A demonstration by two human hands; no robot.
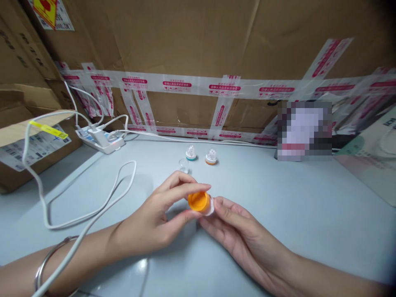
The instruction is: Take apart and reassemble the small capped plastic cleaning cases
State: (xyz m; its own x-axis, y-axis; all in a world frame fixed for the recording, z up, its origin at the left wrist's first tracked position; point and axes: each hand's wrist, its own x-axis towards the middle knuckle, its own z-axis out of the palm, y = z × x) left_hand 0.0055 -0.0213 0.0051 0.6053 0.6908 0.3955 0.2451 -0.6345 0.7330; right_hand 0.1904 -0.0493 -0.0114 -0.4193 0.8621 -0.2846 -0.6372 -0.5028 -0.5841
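Nearest my camera, a thick white cable (pixel 57 275) crosses in front of the left wrist, which wears a silver bracelet (pixel 39 273). Above the middle of the counter (pixel 303 198) I have an orange-and-white piece (pixel 199 201) between both hands. Its hollow orange end faces me and tips leftward; its long axis runs from there, slightly downward, to the white end at the right. The left hand's (pixel 167 210) grip is closed around the orange end, thumb below and fingers above; the right hand's (pixel 232 222) grip pinches the white end.

Fingers cover that white end, so I cannot make out its shape. A clear cup (pixel 183 165) is partly hidden behind the left hand, both forearms are cut off, and a pixelated patch (pixel 305 132) masks something toward the counter's far right corner.

The counter is pale blue-grey. Toward its far edge stand a teal-based knob (pixel 191 152) and an orange-based knob (pixel 211 156); near the far left corner lies a power strip (pixel 108 146). A taped cardboard wall (pixel 185 41) rises behind.
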